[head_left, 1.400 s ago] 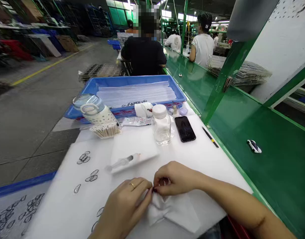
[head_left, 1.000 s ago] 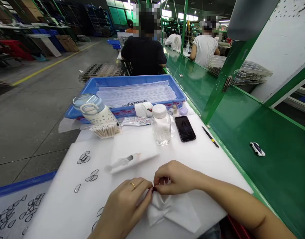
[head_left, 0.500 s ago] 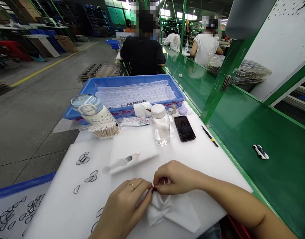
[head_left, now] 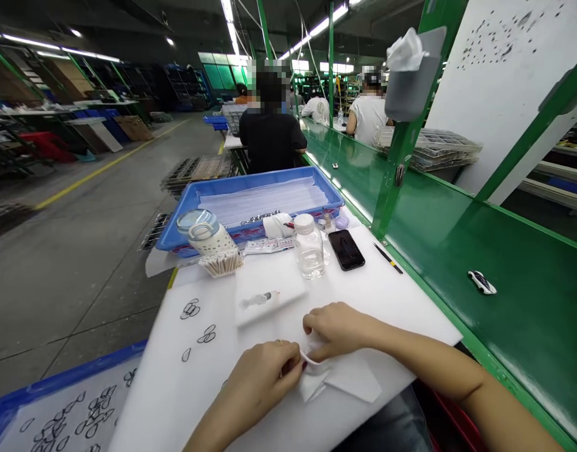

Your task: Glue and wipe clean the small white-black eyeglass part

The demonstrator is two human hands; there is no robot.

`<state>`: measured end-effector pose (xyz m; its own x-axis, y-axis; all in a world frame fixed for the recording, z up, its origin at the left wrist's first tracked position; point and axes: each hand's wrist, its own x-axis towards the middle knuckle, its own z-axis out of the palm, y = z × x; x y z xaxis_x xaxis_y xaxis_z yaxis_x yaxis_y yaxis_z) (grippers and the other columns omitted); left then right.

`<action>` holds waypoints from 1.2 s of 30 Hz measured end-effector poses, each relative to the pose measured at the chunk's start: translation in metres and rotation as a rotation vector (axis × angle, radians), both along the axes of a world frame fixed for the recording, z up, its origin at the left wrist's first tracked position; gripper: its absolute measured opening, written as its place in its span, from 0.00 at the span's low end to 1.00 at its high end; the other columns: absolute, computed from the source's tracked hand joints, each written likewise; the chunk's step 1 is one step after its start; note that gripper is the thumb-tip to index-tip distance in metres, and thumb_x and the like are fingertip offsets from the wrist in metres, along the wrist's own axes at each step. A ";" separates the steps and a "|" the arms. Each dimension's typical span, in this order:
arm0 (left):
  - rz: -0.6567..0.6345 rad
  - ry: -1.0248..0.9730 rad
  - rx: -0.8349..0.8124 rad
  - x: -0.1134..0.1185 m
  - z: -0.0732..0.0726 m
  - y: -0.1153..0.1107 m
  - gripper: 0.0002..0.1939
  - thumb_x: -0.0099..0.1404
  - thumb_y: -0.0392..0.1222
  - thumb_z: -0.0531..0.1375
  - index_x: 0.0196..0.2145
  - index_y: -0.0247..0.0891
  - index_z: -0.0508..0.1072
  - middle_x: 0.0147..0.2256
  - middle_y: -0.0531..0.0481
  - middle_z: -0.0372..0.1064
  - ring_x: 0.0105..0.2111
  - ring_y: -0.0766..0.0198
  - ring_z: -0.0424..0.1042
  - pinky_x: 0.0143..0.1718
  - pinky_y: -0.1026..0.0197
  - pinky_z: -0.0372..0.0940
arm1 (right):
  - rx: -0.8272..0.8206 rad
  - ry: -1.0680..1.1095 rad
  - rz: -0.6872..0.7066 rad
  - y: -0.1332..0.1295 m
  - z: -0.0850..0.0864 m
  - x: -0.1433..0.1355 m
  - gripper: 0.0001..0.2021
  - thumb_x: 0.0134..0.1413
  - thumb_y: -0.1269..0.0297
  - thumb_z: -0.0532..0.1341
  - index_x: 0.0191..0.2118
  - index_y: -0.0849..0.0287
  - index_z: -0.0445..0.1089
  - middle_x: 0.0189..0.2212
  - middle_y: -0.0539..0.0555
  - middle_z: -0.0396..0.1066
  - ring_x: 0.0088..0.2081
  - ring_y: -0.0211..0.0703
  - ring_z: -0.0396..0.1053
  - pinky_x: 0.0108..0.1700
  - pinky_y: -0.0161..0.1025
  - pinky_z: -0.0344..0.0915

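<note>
Workbench seen from my head camera. My left hand (head_left: 264, 376) and right hand (head_left: 335, 329) meet over a white wiping cloth (head_left: 342, 376) at the near edge of the white foam pad (head_left: 401, 301); the fingertips of both hands are pinched together on the cloth's upper fold, which hides whatever small part may lie inside it. Beyond my hands a syringe (head_left: 258, 300) rests on a small white block. Loose wire rings (head_left: 190, 309) lie on the pad to the left, with more in the blue tray (head_left: 5, 408) at lower left. Farther back stand a clear bottle (head_left: 309, 251), a phone (head_left: 346, 249), a bundle of cotton swabs (head_left: 221, 262) and a lidded cup (head_left: 206, 232). A small part (head_left: 481, 281) lies on the green conveyor (head_left: 528, 314).
</note>
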<state>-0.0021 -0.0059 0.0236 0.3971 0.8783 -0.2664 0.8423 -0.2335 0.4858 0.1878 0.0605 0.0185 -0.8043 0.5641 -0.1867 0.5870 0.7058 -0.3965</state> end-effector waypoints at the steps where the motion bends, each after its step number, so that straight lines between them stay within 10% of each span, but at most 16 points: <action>1: -0.008 -0.006 -0.038 -0.002 0.002 0.002 0.14 0.64 0.42 0.49 0.22 0.40 0.55 0.22 0.54 0.62 0.24 0.64 0.60 0.26 0.61 0.50 | 0.004 -0.012 0.032 -0.006 0.000 0.000 0.17 0.56 0.56 0.62 0.47 0.61 0.71 0.40 0.59 0.76 0.33 0.46 0.71 0.31 0.37 0.56; 7: -0.088 0.030 -0.067 -0.010 0.003 0.002 0.13 0.62 0.41 0.49 0.21 0.40 0.52 0.21 0.55 0.56 0.22 0.64 0.56 0.24 0.61 0.47 | -0.061 0.131 -0.097 -0.018 -0.001 0.049 0.10 0.49 0.75 0.61 0.39 0.61 0.75 0.36 0.56 0.76 0.36 0.43 0.72 0.39 0.37 0.63; 13: -0.080 0.170 -0.016 -0.001 -0.001 -0.003 0.10 0.57 0.39 0.50 0.21 0.41 0.51 0.22 0.54 0.59 0.22 0.63 0.56 0.24 0.59 0.45 | -0.020 0.182 -0.463 -0.013 0.025 0.185 0.16 0.61 0.60 0.57 0.50 0.60 0.73 0.45 0.58 0.76 0.40 0.44 0.74 0.41 0.38 0.70; 18: -0.104 0.296 0.032 0.012 0.003 -0.002 0.11 0.54 0.38 0.51 0.19 0.42 0.50 0.20 0.54 0.57 0.19 0.63 0.55 0.23 0.59 0.44 | 0.176 0.033 -1.211 -0.026 0.022 0.314 0.18 0.55 0.66 0.57 0.50 0.62 0.74 0.45 0.61 0.77 0.45 0.51 0.74 0.45 0.41 0.68; 22: -0.096 0.391 0.117 0.023 0.002 -0.015 0.09 0.58 0.36 0.49 0.21 0.43 0.55 0.21 0.53 0.60 0.19 0.60 0.60 0.23 0.59 0.46 | 0.254 -0.111 -1.527 -0.049 -0.004 0.379 0.20 0.51 0.68 0.59 0.51 0.66 0.73 0.45 0.65 0.76 0.46 0.54 0.73 0.44 0.43 0.67; 29: 0.010 0.501 0.316 0.030 -0.022 -0.052 0.18 0.69 0.31 0.41 0.38 0.33 0.70 0.38 0.37 0.70 0.40 0.44 0.73 0.36 0.50 0.60 | 0.277 -0.122 -1.571 -0.045 -0.040 0.374 0.27 0.51 0.60 0.62 0.56 0.67 0.67 0.48 0.68 0.75 0.46 0.58 0.73 0.41 0.44 0.66; 36: 0.340 0.078 0.596 0.015 -0.065 -0.080 0.11 0.70 0.43 0.50 0.36 0.38 0.70 0.37 0.43 0.70 0.36 0.51 0.70 0.36 0.51 0.65 | 0.387 0.100 -1.132 -0.005 -0.012 0.268 0.27 0.53 0.60 0.60 0.59 0.60 0.63 0.49 0.61 0.74 0.46 0.53 0.73 0.49 0.46 0.67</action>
<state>0.0131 -0.0862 -0.0409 0.0726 0.9560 0.2843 0.9434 -0.1583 0.2913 0.4560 0.0554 0.0069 0.1823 0.9654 0.1864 0.9303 -0.1080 -0.3506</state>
